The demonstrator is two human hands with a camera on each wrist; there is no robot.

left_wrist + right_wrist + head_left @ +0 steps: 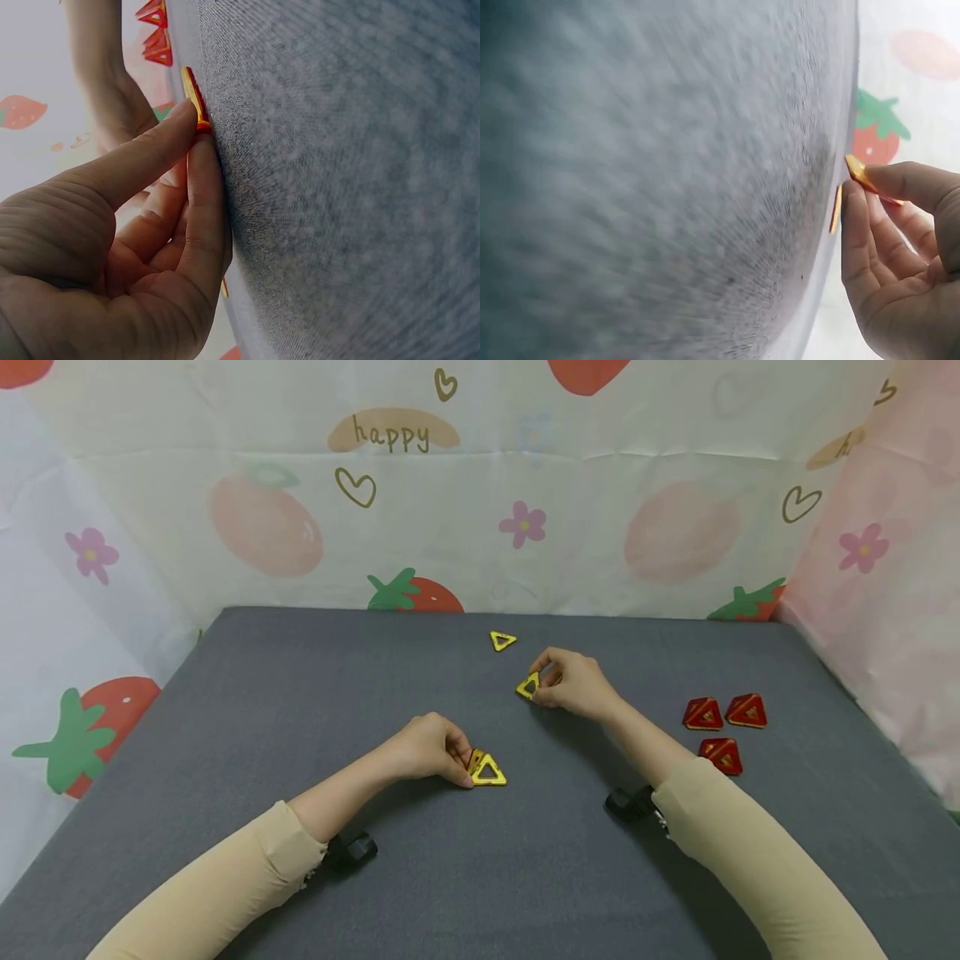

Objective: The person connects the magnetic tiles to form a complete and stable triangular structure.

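Near the middle of the table, my left hand [431, 748] pinches the left side of a yellow triangular frame tile [489, 771] between thumb and fingers. A second yellow and red part shows beside that tile, mostly covered by the fingertips. In the left wrist view the tile [193, 94] is seen edge-on, low over the grey cloth. Farther back, my right hand [573, 683] pinches another yellow triangular frame tile [528, 686]. The right wrist view shows this tile [859, 174] tilted, held between thumb and fingers, apart from the cloth.
A loose yellow triangular tile [502, 641] lies near the table's back edge. To the right of my right forearm sit three red pyramid-like pieces [746, 711], the front one partly behind the sleeve. Grey cloth [300, 693] covers the table; patterned curtains [465, 527] hang behind it.
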